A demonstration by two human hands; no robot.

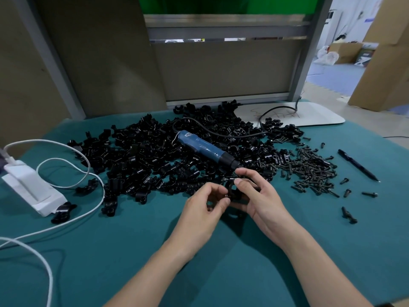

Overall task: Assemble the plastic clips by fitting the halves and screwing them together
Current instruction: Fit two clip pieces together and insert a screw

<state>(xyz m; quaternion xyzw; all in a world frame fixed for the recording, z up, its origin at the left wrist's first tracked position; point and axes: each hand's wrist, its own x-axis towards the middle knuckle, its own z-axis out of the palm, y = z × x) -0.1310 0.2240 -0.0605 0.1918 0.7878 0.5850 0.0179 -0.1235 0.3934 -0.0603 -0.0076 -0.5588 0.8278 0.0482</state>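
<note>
A black plastic clip [232,189] sits between both hands just above the green cloth. My right hand [259,196] curls round it from the right, thumb and forefinger on its top. My left hand [208,204] pinches something small and dark, seemingly a screw, at the clip's left side. Behind them lies a big heap of black clip halves [155,156]. A blue electric screwdriver [205,149] rests on the heap, its tip pointing at my right hand. A pile of black screws [309,171] lies to the right.
A black pen [357,165] lies at the far right. A white power adapter [28,187] with white cables [73,187] sits at the left, assembled clips beside it. A white board [298,114] and grey partition [221,69] stand behind the heap.
</note>
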